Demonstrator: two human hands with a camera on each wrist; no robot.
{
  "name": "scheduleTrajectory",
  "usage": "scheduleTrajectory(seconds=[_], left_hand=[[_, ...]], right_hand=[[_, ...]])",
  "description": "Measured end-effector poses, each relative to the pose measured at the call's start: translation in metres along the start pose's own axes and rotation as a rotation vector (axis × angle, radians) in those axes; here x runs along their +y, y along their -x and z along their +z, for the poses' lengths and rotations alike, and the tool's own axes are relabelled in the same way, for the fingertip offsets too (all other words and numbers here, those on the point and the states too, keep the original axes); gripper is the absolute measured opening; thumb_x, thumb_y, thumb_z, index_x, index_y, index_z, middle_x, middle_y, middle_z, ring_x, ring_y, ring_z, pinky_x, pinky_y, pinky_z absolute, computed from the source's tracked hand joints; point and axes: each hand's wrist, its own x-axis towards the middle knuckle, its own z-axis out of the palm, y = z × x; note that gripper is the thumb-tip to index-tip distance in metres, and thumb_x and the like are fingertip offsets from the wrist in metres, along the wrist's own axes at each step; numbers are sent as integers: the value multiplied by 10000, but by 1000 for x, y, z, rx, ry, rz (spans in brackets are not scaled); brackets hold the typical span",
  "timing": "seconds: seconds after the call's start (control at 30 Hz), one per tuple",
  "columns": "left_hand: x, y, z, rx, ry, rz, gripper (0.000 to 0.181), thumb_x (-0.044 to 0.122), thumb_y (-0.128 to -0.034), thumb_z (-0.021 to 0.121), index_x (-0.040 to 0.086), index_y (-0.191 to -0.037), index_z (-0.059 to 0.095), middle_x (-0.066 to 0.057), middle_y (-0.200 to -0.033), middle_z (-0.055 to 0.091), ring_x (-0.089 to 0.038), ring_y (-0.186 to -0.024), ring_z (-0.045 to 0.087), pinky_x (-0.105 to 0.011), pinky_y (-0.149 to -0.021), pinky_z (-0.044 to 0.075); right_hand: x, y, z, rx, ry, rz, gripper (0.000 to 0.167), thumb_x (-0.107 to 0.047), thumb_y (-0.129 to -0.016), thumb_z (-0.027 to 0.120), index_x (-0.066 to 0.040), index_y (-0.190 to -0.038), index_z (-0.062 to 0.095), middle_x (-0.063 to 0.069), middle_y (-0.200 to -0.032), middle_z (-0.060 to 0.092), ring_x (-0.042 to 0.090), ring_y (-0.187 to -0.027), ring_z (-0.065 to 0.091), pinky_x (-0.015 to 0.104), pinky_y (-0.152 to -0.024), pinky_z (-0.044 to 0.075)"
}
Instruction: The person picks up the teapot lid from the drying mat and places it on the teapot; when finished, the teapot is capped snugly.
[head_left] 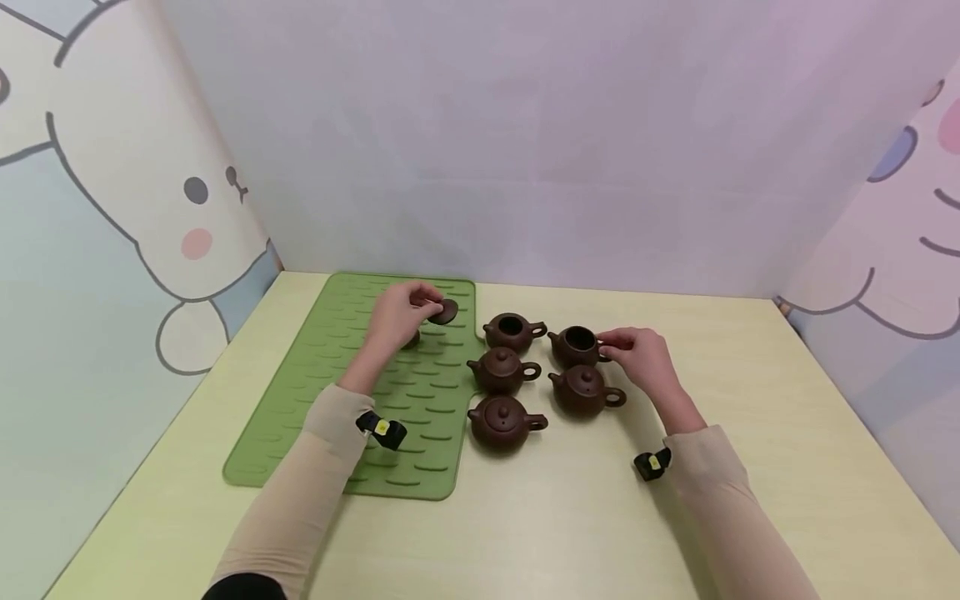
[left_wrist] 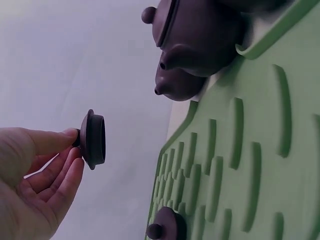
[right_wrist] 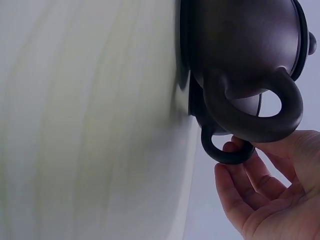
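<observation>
My left hand (head_left: 399, 317) pinches a dark brown teapot lid (left_wrist: 93, 140) by its knob, above the green mat. A second lid (left_wrist: 172, 226) lies knob up on the mat, partly behind the left hand in the head view. With fingers and thumb my right hand (head_left: 641, 354) holds the handle (right_wrist: 227, 152) of the back right teapot (head_left: 577, 343), which is lidless and stands on the table. The back left teapot (head_left: 511, 331) is lidless too. Lids sit on the middle left teapot (head_left: 501, 370), the front left teapot (head_left: 502, 421) and the front right teapot (head_left: 585, 390).
The green ridged mat (head_left: 408, 458) covers the left part of the pale wooden table (head_left: 570, 517). The teapots stand close together along its right edge, spouts toward the left. A pale curtain (head_left: 525, 167) hangs behind the table, and cartoon-printed panels flank both sides.
</observation>
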Motion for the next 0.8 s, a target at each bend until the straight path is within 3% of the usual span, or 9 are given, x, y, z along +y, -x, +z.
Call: scheduleTrajectory(seconds=[0.33, 0.8], left_hand=[[22, -6, 3, -26, 0, 49, 154, 181, -953, 686, 115, -1090, 711, -95, -1108, 724, -258, -1044, 675, -432, -848, 563], [44, -13, 22, -74, 13, 87, 137, 173, -933, 712, 128, -1062, 720, -67, -1077, 732, -227, -1023, 690, -390, -858, 579]], right_hand=[[-1, -5, 0, -5, -6, 11, 252, -72, -944, 666, 4, -1180, 714, 221, -1115, 731, 364, -1022, 699, 495, -920, 541], [-7, -4, 4, -8, -39, 37, 252, -60, -940, 671, 14, -1177, 713, 225, -1128, 726, 366, -1035, 697, 477, -916, 554]])
